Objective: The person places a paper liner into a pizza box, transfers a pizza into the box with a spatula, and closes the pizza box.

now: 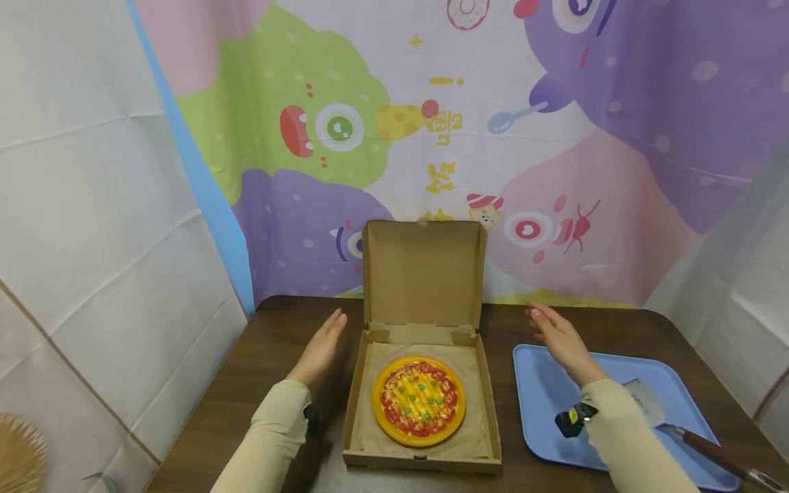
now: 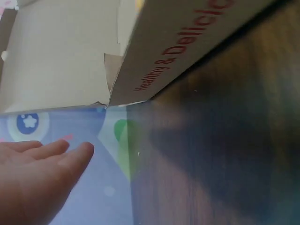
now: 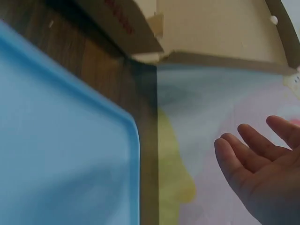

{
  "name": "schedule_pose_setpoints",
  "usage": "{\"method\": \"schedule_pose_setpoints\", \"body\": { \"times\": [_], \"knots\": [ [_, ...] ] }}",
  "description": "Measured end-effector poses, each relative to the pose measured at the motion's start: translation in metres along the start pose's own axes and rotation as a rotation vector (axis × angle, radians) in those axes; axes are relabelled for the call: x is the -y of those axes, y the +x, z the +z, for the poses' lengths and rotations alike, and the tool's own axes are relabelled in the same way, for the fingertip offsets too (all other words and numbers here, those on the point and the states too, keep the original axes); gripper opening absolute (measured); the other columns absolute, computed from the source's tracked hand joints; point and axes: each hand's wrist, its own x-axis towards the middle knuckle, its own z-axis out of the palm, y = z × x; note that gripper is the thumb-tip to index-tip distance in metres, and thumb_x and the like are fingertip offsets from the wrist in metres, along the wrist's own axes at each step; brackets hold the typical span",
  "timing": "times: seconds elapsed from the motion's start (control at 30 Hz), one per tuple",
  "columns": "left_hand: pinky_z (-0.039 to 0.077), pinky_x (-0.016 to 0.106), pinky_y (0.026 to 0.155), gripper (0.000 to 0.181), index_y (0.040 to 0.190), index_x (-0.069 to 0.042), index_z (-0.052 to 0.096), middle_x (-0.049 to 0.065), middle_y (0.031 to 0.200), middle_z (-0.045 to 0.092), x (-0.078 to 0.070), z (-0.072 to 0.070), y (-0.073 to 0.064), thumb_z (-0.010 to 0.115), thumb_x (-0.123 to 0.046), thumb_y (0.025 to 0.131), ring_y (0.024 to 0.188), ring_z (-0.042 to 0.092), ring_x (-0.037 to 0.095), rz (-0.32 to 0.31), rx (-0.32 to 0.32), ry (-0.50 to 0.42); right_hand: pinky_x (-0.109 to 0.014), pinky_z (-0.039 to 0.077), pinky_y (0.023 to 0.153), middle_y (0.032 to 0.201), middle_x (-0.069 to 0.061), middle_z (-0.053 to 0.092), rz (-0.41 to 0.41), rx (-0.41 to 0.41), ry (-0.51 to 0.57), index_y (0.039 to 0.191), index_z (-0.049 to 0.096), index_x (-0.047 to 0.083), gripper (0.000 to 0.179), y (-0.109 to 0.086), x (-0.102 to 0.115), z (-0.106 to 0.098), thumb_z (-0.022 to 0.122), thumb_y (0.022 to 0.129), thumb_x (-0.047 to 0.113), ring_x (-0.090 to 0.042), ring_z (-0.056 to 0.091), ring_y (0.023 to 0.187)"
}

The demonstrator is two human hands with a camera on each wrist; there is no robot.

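A cardboard pizza box (image 1: 422, 274) stands with its lid raised in the middle of the table in the head view. Inside it, on brown paper (image 1: 477, 383), lies a round pizza (image 1: 419, 398) with an orange-yellow rim and red, yellow and green topping. My left hand (image 1: 320, 348) is held in the air just left of the box, fingers straight and holding nothing. To the right of the box, my right hand (image 1: 562, 346) hovers over the far edge of a blue tray (image 1: 542, 428), its fingers relaxed and holding nothing.
On the tray rests a pizza server (image 1: 647, 402) with a metal blade and brown handle (image 1: 703, 445), partly hidden by my right sleeve. The dark wooden table (image 1: 216, 404) ends at a cartoon-printed curtain (image 1: 419, 137) behind the box. A straw-coloured round object (image 1: 21, 455) shows at lower left.
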Motion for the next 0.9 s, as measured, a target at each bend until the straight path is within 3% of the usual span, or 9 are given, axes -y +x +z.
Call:
{"method": "schedule_pose_setpoints", "body": {
  "times": [0.1,0.23,0.4,0.47,0.57,0.63,0.7,0.83,0.9],
  "knots": [
    [0.016,0.055,0.12,0.074,0.157,-0.003,0.008,0.02,0.164,0.008,-0.001,0.002,0.013,0.027,-0.052,0.105,0.151,0.01,0.039,-0.014,0.068,-0.143,-0.057,0.033,0.112,0.154,-0.031,0.028,0.033,0.053,0.082,0.153,0.022,-0.004,0.064,0.013,0.006,0.013,0.027,0.108,0.04,-0.048,0.032,0.14],
    [0.01,0.056,0.121,0.077,0.157,-0.001,0.0,0.025,0.163,-0.001,-0.006,0.007,0.026,0.021,-0.053,0.104,0.149,0.002,0.045,-0.051,0.121,-0.263,-0.055,0.025,0.117,0.16,-0.028,0.017,0.097,0.1,0.178,0.157,0.011,0.001,0.065,0.032,0.012,0.03,0.023,0.107,0.043,-0.045,0.022,0.146],
    [0.005,0.056,0.121,0.08,0.156,-0.001,-0.005,0.024,0.163,-0.007,-0.011,0.013,0.039,0.018,-0.056,0.103,0.15,-0.005,0.042,-0.079,0.165,-0.314,-0.052,0.026,0.118,0.162,-0.024,0.01,0.178,0.127,0.217,0.157,0.003,0.002,0.068,0.05,0.013,0.05,0.017,0.107,0.046,-0.042,0.019,0.148],
    [0.003,0.057,0.121,0.085,0.156,-0.003,-0.005,0.022,0.163,-0.008,-0.002,0.016,0.05,0.02,-0.061,0.101,0.15,-0.007,0.041,-0.07,0.174,-0.343,-0.051,0.025,0.118,0.162,-0.024,0.008,0.197,0.143,0.231,0.156,0.001,0.001,0.071,0.054,0.012,0.058,0.016,0.106,0.048,-0.042,0.018,0.148],
    [0.004,0.058,0.121,0.095,0.158,-0.011,-0.005,0.019,0.163,-0.01,0.037,0.021,0.083,0.026,-0.074,0.093,0.15,-0.008,0.04,-0.03,0.205,-0.366,-0.052,0.024,0.119,0.162,-0.026,0.004,0.222,0.156,0.262,0.156,-0.002,0.0,0.072,0.058,0.011,0.069,0.014,0.106,0.049,-0.044,0.015,0.147],
    [0.003,0.06,0.12,0.095,0.158,-0.015,-0.004,0.019,0.164,-0.008,0.046,0.024,0.094,0.027,-0.075,0.092,0.15,-0.008,0.041,-0.034,0.217,-0.368,-0.053,0.024,0.118,0.162,-0.027,0.001,0.239,0.16,0.274,0.156,-0.003,0.001,0.073,0.061,0.01,0.075,0.014,0.105,0.05,-0.047,0.014,0.147],
    [0.003,0.063,0.119,0.093,0.158,-0.013,-0.005,0.022,0.163,-0.009,0.043,0.028,0.096,0.022,-0.074,0.094,0.149,-0.007,0.045,-0.03,0.245,-0.354,-0.054,0.023,0.118,0.162,-0.026,-0.001,0.257,0.165,0.279,0.156,-0.004,0.002,0.073,0.063,0.01,0.08,0.014,0.105,0.052,-0.049,0.012,0.146],
    [0.0,0.062,0.119,0.086,0.155,-0.002,-0.009,0.03,0.16,-0.01,-0.004,0.031,0.067,0.016,-0.062,0.1,0.147,-0.006,0.05,-0.069,0.244,-0.337,-0.055,0.023,0.118,0.163,-0.023,-0.005,0.275,0.164,0.278,0.156,-0.004,0.004,0.077,0.067,0.01,0.085,0.015,0.103,0.056,-0.05,0.01,0.146],
    [0.001,0.06,0.119,0.082,0.154,0.001,-0.011,0.032,0.159,-0.011,-0.015,0.031,0.06,0.014,-0.057,0.102,0.146,-0.005,0.051,-0.089,0.229,-0.332,-0.054,0.023,0.118,0.163,-0.022,-0.006,0.277,0.163,0.278,0.157,-0.004,0.005,0.078,0.067,0.01,0.086,0.015,0.103,0.057,-0.049,0.01,0.146]
  ]
}}
